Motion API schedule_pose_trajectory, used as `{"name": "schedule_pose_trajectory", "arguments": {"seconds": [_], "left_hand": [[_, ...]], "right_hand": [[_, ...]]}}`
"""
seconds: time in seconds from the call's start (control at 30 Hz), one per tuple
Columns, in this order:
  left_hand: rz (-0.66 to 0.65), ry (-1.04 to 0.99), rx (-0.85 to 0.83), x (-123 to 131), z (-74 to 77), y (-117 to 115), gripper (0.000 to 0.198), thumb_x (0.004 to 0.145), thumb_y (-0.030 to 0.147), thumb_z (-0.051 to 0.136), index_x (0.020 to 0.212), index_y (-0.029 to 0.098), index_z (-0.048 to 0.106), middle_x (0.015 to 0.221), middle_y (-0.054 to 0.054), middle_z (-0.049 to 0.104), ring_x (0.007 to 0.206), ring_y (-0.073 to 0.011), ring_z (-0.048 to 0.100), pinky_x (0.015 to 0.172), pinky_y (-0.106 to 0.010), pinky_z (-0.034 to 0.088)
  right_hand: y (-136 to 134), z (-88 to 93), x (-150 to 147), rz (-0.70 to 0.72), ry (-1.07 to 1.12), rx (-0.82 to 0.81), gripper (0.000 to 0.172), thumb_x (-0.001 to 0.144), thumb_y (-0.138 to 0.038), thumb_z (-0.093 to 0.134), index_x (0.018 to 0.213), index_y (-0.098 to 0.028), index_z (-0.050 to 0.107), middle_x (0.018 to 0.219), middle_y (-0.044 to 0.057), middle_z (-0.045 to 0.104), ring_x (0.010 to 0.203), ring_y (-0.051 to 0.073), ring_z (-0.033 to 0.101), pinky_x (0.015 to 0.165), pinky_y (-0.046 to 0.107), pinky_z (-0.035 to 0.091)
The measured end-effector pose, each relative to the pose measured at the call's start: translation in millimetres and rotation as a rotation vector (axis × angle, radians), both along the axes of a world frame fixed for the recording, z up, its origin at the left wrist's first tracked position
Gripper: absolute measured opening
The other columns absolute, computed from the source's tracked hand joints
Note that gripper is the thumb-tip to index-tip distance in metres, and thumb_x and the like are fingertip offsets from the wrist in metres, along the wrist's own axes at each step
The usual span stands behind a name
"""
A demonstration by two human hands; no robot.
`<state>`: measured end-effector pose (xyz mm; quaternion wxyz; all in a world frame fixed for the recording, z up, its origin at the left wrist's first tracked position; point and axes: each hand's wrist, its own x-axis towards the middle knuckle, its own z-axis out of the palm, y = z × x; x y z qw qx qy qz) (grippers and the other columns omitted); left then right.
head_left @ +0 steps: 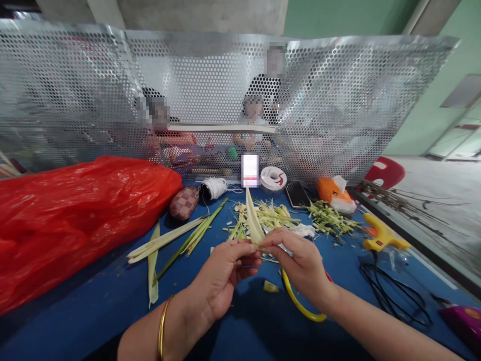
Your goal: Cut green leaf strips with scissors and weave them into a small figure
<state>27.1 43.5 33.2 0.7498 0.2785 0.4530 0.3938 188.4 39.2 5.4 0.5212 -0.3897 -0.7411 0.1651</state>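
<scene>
My left hand pinches the lower end of a pale corn husk strip, which points up and away from me. At that same end, the fingertips of my right hand are closed on the husk. A pair of scissors sits in my right hand; its yellow loop shows below the palm and a bit of red behind the wrist, while much of the blade is hidden. Husk scraps lie in a heap beyond the hands. Longer husk strips lie to the left. A small cut piece rests below my hands.
A red plastic bag covers the left side. Along the back are a checkered pouch, white string, a ribbon spool, a phone and tissues. A yellow glue gun with cord lies right. People sit behind the perforated screen.
</scene>
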Motion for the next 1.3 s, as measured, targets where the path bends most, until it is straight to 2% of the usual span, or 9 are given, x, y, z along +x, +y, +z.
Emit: {"name": "schedule_pose_trajectory", "arguments": {"seconds": [0.13,0.23,0.37,0.57,0.73,0.87,0.97,1.17,1.3], "left_hand": [[-0.003,-0.005,0.033,2.4,-1.1,-2.3,0.012,0.062,0.019,0.074,0.070,0.016,0.066,0.072,-0.001,0.063,0.072,-0.0133,0.061,0.064,-0.023,0.048],[0.006,0.084,0.189,4.9,-3.3,-2.5,0.010,0.065,0.020,0.072,0.068,0.017,0.063,0.072,0.000,0.063,0.075,-0.0142,0.062,0.067,-0.024,0.047],[0.028,0.192,0.420,6.4,-7.7,-0.6,0.011,0.066,0.022,0.073,0.066,0.017,0.064,0.065,0.002,0.063,0.066,-0.0126,0.059,0.069,-0.024,0.046],[0.042,0.350,0.548,5.4,-12.5,1.9,0.012,0.070,0.028,0.071,0.065,0.017,0.067,0.064,-0.001,0.067,0.066,-0.0155,0.062,0.068,-0.026,0.049],[0.032,0.328,0.499,7.1,-12.2,1.8,0.009,0.069,0.026,0.071,0.066,0.018,0.070,0.066,-0.001,0.069,0.066,-0.0151,0.063,0.069,-0.026,0.050],[0.016,0.296,0.454,8.9,-7.9,0.7,0.008,0.069,0.025,0.071,0.066,0.018,0.070,0.066,-0.001,0.069,0.063,-0.0142,0.062,0.067,-0.025,0.050],[0.010,0.311,0.420,8.2,-5.2,0.5,0.011,0.070,0.027,0.070,0.064,0.018,0.069,0.063,-0.002,0.068,0.057,-0.0134,0.061,0.061,-0.025,0.047],[-0.030,0.175,0.226,4.2,-3.1,0.4,0.015,0.070,0.029,0.073,0.064,0.017,0.068,0.065,-0.003,0.069,0.052,-0.0096,0.058,0.055,-0.021,0.043],[-0.033,0.108,0.115,3.1,0.3,0.4,0.015,0.069,0.028,0.074,0.065,0.014,0.070,0.066,-0.003,0.069,0.054,-0.0086,0.059,0.056,-0.019,0.044]], "right_hand": [[-3.2,-2.5,-2.7,-0.082,-0.032,-0.014,0.015,0.087,-0.012,0.056,0.078,-0.021,0.062,0.072,0.000,0.065,0.069,0.014,0.061,0.063,0.025,0.046],[-4.9,-2.5,-3.7,-0.094,-0.046,-0.054,0.017,0.090,-0.013,0.052,0.077,-0.021,0.059,0.071,0.000,0.062,0.066,0.014,0.057,0.061,0.024,0.044],[-5.7,-2.2,-3.7,-0.077,0.018,-0.124,0.014,0.091,-0.017,0.051,0.079,-0.021,0.057,0.072,0.000,0.061,0.066,0.014,0.056,0.061,0.025,0.044],[-7.0,-0.5,-6.3,-0.048,0.158,-0.202,0.009,0.088,-0.018,0.055,0.080,-0.021,0.059,0.070,-0.001,0.062,0.065,0.014,0.058,0.062,0.025,0.047],[-6.9,-1.1,-7.4,-0.063,0.290,-0.247,0.006,0.084,-0.017,0.060,0.085,-0.021,0.057,0.071,-0.002,0.060,0.065,0.013,0.057,0.060,0.024,0.048],[-5.8,-4.6,-6.8,-0.065,0.268,-0.244,0.008,0.084,-0.015,0.059,0.078,-0.021,0.057,0.068,-0.003,0.056,0.063,0.012,0.054,0.059,0.023,0.046],[-4.2,-4.7,-5.2,-0.014,0.264,-0.229,0.010,0.086,-0.016,0.057,0.079,-0.021,0.059,0.070,-0.003,0.059,0.063,0.012,0.057,0.059,0.023,0.047],[-1.7,1.1,1.6,0.045,0.031,-0.056,0.014,0.089,-0.013,0.057,0.083,-0.021,0.066,0.076,0.001,0.065,0.071,0.014,0.062,0.066,0.026,0.049],[-0.3,0.7,4.0,0.047,-0.034,0.001,0.013,0.089,-0.011,0.059,0.089,-0.022,0.066,0.082,0.001,0.067,0.077,0.014,0.064,0.071,0.025,0.049]]}}
